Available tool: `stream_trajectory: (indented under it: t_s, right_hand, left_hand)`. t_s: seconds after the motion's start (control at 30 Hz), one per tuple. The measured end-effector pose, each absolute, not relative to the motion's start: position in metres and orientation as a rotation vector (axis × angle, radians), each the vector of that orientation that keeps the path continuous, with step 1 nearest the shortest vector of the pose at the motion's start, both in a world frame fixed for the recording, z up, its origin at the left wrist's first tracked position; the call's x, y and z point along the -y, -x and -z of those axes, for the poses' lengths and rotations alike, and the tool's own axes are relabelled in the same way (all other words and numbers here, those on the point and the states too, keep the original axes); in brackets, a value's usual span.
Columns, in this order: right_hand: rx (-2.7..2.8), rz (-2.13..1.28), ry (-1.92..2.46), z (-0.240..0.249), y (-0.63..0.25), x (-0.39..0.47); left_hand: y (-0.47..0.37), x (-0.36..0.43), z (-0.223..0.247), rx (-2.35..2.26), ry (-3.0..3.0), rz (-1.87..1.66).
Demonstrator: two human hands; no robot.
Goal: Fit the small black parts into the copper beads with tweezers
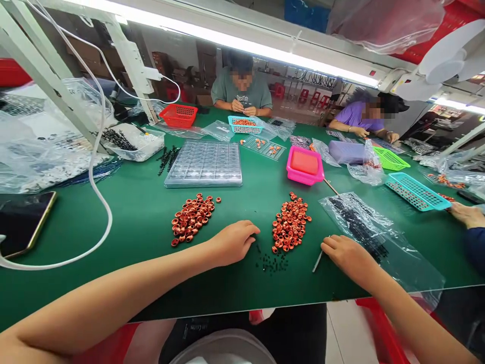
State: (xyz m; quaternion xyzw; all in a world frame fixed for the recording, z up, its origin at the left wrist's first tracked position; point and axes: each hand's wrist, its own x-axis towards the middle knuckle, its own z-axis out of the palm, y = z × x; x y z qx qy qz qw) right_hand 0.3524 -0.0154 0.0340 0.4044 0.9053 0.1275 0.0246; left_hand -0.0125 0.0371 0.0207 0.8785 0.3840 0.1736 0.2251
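Observation:
My left hand (237,241) hovers low over the green table between two piles of copper-coloured cups, its fingers slightly apart with nothing visible between them. Just to its right lie small black pieces (273,264), scattered in front of the right copper pile (291,225). The left copper pile (192,217) sits beyond my left forearm. My right hand (337,247) is closed on a thin silvery tool (317,261), which slants down to the left, right of the right pile. A clear plastic bag with black strips (358,227) lies beside that hand.
A clear compartment tray (204,164) lies behind the left pile, and a pink basket (305,166) stands behind the right one. A phone (26,222) and white cable (108,222) are at left. A blue basket (417,192) and another person's hand (468,215) are at right.

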Motion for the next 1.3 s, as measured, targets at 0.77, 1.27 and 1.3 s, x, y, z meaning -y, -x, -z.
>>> stream_trajectory:
  t_s: [0.77,1.27,1.3]
  right_hand:
    - [-2.984,-0.313,-2.204,0.002,-0.324,0.048]
    - [-2.519,2.005,-2.616,-0.014,-0.211,0.061]
    - [-2.542,1.97,-2.61,-0.015,-0.207,0.061]
  left_hand:
    - [-0.022,-0.044,-0.028,-0.997,-2.336,-0.718]
    - [0.025,-0.015,-0.022,-1.036,-2.103,-0.681]
    - [0.024,-0.016,-0.019,-1.0,-2.111,-0.681]
